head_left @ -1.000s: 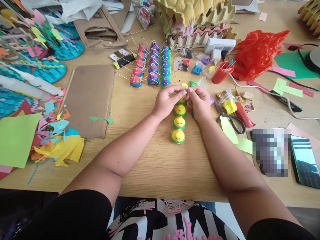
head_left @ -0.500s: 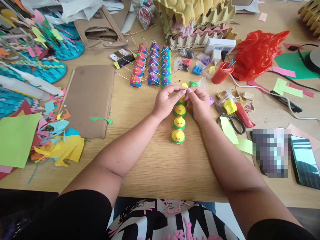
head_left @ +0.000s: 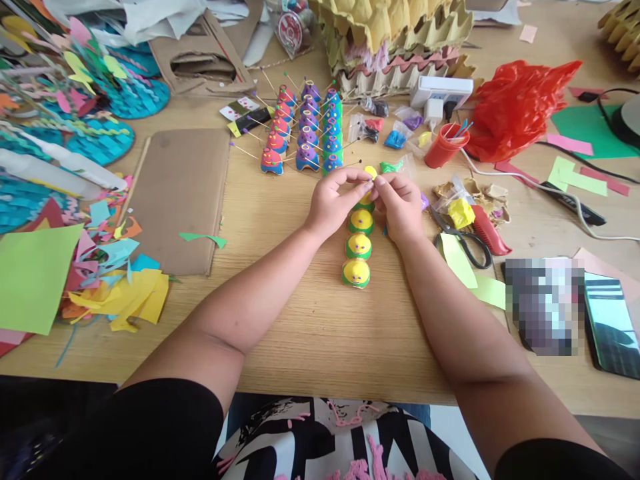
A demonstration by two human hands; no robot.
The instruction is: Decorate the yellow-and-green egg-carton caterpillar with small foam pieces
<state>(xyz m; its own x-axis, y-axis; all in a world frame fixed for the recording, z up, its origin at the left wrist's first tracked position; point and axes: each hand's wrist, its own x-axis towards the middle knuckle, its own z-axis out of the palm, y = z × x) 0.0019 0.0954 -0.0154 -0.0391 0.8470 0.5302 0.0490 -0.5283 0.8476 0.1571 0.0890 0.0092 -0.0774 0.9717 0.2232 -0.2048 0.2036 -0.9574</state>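
A row of yellow-and-green domed pieces [head_left: 358,246] runs away from me on the wooden table; the nearest has a small face. Over the far part of this row, my left hand [head_left: 339,201] and my right hand [head_left: 400,203] meet fingertip to fingertip. Both are pinched closed, and a tiny purple bit shows between the tips, too small to make out well. My fingers partly hide the farther yellow pieces. Behind them stand red [head_left: 276,141], purple [head_left: 307,137] and blue-green [head_left: 332,137] rows with thin pins sticking out.
Brown cardboard [head_left: 175,200] and paper scraps [head_left: 125,293] lie left. Black scissors [head_left: 475,250], a red cup [head_left: 447,145], a power strip [head_left: 443,90], a red bag [head_left: 515,110] and a phone [head_left: 611,323] are right. Egg trays [head_left: 395,40] are stacked behind.
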